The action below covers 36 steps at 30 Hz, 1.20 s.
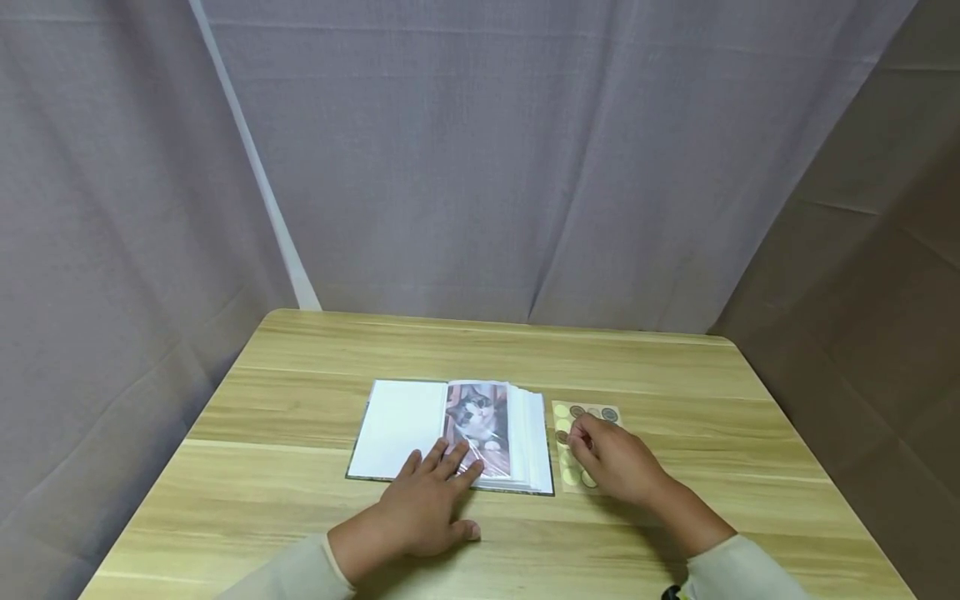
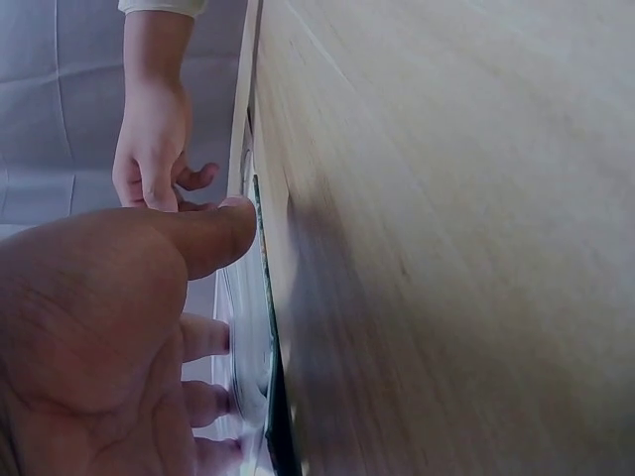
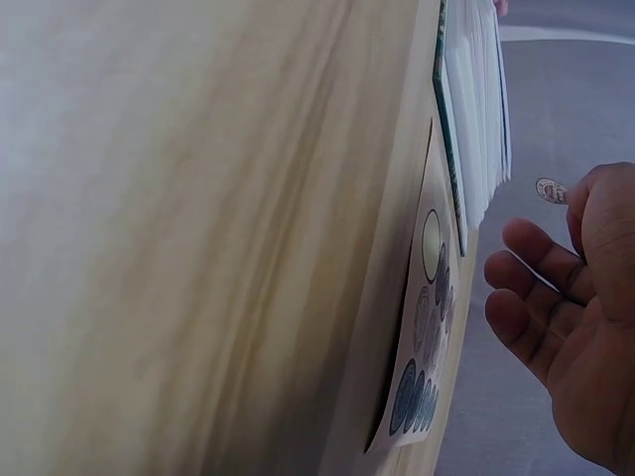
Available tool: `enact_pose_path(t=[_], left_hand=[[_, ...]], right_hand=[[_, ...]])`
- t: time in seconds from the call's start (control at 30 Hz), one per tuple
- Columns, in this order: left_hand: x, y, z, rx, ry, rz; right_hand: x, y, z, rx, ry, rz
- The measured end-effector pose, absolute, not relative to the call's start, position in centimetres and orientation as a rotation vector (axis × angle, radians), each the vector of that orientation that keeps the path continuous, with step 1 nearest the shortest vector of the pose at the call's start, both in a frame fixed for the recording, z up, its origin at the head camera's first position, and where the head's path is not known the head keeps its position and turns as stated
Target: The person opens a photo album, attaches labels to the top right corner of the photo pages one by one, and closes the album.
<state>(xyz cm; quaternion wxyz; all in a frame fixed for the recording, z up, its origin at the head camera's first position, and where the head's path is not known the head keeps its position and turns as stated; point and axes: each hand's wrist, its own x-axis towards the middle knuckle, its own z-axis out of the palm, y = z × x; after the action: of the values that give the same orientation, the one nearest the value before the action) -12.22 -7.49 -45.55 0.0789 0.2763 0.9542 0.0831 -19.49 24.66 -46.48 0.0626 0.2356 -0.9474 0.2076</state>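
An open photo album [image 1: 408, 429] lies on the table, with a cat photo [image 1: 477, 417] in a clear sleeve on its right-hand page. My left hand [image 1: 427, 508] has its fingers spread, their tips resting on the lower part of the album; its thumb stays off the near edge. Just right of the album is a sheet of round stickers [image 1: 570, 477], some spots pale yellow, others dark-printed. Above that sheet is my right hand [image 1: 618, 458]. A small round sticker [image 3: 552, 190] with a printed design is pinched between its thumb and forefinger, raised off the sheet.
The wooden table [image 1: 285, 400] carries the album and the sheet. Grey curtains [image 1: 450, 167] hang behind the far edge and along the left, with a darker brownish cloth [image 1: 862, 292] on the right. Thick page edges [image 3: 476, 99] stack up on the album's right side.
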Motion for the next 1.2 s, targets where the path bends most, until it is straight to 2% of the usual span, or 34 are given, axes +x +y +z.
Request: enact_pose_path(t=[1.2], left_hand=[[-12.1,-7.2,-45.9,0.749,2.834,0.219]], right_hand=[[-22.8,22.9,-46.4,0.806,-2.851,0.657]])
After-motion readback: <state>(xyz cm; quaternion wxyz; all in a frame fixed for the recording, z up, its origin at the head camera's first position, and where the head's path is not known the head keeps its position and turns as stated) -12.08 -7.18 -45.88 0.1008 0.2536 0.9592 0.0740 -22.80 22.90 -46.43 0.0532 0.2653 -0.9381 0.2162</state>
